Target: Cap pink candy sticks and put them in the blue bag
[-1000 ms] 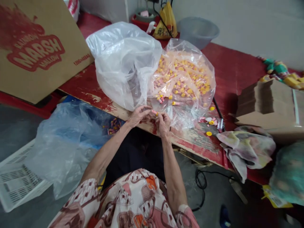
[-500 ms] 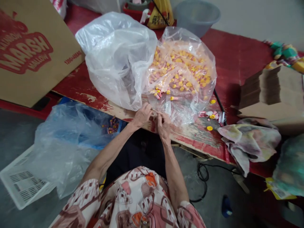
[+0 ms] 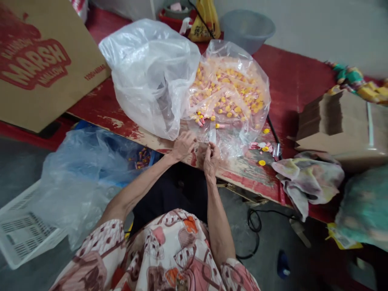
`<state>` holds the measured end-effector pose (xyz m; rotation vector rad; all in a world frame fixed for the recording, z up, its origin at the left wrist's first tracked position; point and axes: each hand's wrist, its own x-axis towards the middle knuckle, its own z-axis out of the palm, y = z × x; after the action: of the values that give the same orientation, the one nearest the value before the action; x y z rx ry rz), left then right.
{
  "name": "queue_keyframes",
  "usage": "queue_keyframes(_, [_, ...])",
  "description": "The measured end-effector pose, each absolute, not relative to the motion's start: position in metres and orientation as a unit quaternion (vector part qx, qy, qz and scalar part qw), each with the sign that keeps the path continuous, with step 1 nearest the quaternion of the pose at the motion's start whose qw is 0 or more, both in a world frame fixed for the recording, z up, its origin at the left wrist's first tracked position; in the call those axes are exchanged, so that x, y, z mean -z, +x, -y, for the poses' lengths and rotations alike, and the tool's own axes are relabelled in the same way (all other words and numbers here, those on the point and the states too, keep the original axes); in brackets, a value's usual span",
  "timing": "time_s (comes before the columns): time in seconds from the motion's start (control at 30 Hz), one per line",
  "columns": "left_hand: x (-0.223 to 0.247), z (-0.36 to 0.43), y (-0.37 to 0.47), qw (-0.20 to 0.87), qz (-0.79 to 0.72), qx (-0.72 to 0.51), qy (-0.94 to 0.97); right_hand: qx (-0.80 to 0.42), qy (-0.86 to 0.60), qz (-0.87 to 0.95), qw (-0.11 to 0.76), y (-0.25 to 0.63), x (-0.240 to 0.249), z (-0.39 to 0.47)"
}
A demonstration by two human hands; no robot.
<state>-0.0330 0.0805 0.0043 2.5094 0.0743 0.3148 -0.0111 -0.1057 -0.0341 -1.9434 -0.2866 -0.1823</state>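
My left hand (image 3: 184,145) is over the table's front edge, beside the lower end of a large milky plastic bag (image 3: 145,81). Its fingers look stretched and slightly apart, a little blurred, with nothing visible in them. Just to the right, my right hand (image 3: 211,161) has its fingertips pressed together; whatever they hold is too small to make out. Beyond it lies a clear plastic bag (image 3: 242,97) full of small pink pieces with yellow caps. Several such pieces (image 3: 200,120) lie at its mouth, close to both hands.
Loose yellow caps (image 3: 262,163) and pink bits sit right of the bag, near a crumpled cloth (image 3: 312,178). Stacked cardboard (image 3: 321,125) is at the right, a large carton (image 3: 51,60) at the left. Below left are a plastic-lined blue bin (image 3: 151,158) and a white crate (image 3: 30,234).
My hands, close together before, have moved apart. My left fingers have loosened and stretched out, while my right hand stays pinched. The view has shifted slightly.
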Motion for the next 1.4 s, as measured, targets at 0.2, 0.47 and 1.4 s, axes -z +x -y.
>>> queue_keyframes(0.2, [-0.014, -0.062, -0.022, 0.209, 0.024, -0.145, 0.967, 0.088, -0.829, 0.121, 0.539, -0.013, 0.033, 0.106])
queue_keyframes(0.47, [0.007, -0.059, -0.021, 0.223, 0.024, -0.183, 0.957, 0.076, -0.845, 0.121, 0.515, -0.012, 0.029, 0.110])
queue_keyframes(1.4, [0.021, -0.045, -0.026, -0.091, 0.085, -0.299, 0.946, 0.218, -0.909, 0.264, 0.238, 0.159, 0.016, 0.065])
